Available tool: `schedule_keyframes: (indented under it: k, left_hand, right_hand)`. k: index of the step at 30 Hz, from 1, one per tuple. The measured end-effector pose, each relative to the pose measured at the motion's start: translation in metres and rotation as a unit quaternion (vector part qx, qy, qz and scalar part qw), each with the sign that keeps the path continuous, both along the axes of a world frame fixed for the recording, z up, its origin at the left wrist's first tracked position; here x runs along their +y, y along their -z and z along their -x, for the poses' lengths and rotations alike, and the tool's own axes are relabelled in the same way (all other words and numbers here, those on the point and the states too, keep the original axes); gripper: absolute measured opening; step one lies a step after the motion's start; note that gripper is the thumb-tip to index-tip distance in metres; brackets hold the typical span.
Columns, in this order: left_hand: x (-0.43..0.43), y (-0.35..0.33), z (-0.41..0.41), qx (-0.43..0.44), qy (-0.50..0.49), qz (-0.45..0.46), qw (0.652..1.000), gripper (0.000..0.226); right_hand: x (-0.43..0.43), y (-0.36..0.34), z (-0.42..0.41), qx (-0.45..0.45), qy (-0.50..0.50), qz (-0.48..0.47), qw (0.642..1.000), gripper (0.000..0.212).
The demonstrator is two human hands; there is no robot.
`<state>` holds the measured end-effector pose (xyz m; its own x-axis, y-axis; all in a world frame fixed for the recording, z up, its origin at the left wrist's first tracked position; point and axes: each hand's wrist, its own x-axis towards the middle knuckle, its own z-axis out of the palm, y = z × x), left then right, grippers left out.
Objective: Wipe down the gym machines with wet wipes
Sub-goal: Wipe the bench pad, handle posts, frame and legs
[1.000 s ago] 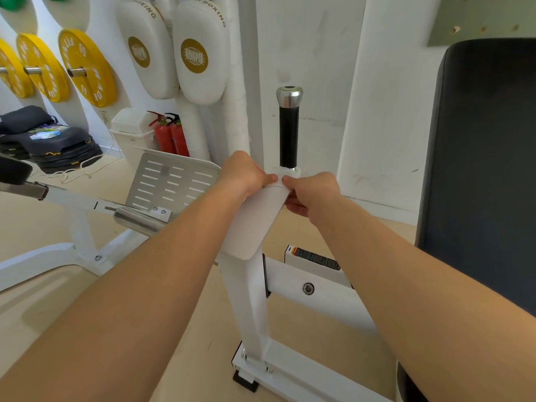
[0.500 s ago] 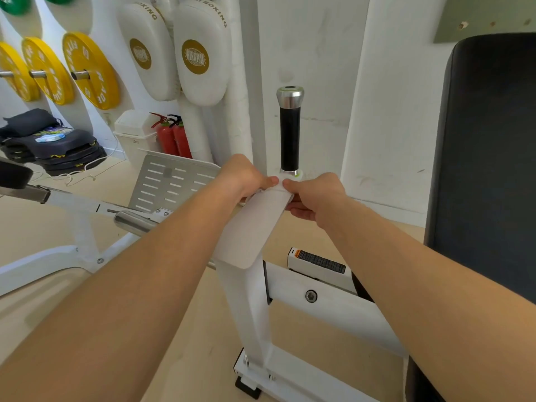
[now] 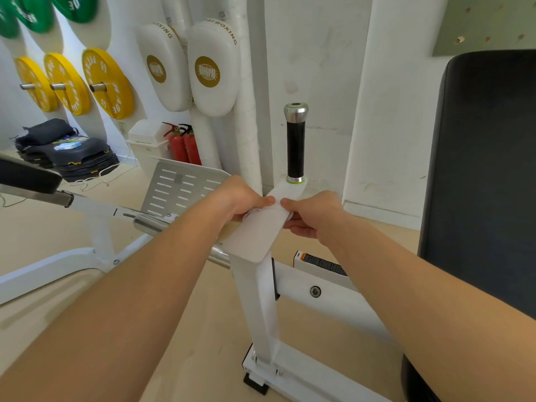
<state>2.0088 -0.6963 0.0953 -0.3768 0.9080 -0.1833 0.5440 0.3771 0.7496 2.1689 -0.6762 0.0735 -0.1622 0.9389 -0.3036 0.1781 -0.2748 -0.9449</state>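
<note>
As left hand and right hand each pinch one end, the wet wipe looks thin, limp, light: best held by its edges, taut over the frame.

White walls, scuffed low down. Pale wood-toned floor, evenly lit. Left side: yellow weight plates on pegs, green plates above. Two white boxing pads hang just beside them. Two red fire extinguishers stand next to a white bin. Dark stacked mats, possibly cushions, on the floor far left. Pale green pegboard upper right.
</note>
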Motion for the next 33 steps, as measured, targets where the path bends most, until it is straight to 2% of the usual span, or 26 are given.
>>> schedule_keyframes:
  k: [5,17,21,26,33]
  left_hand:
    - [-0.002,-0.002,0.002,-0.015,-0.007,0.004,1.0,0.052]
    - [0.058,0.001,-0.009,-0.05,-0.012,-0.034,0.998,0.05]
    - [0.046,0.002,-0.005,-0.06,-0.005,-0.026,0.998,0.049]
    - [0.011,0.0,0.004,-0.119,0.008,0.007,0.993,0.041]
    - [-0.032,0.002,0.016,-0.117,0.027,0.015,0.993,0.043]
  right_hand:
    - [-0.005,-0.001,0.001,0.013,-0.009,0.006,1.0,0.032]
    - [0.048,0.0,0.002,0.03,0.047,-0.016,0.998,0.026]
    - [0.035,-0.005,0.001,0.022,0.029,-0.003,0.999,0.023]
    - [0.001,-0.011,0.0,-0.004,-0.005,0.008,1.0,0.023]
    - [-0.036,-0.012,0.001,-0.011,-0.036,0.029,0.999,0.022]
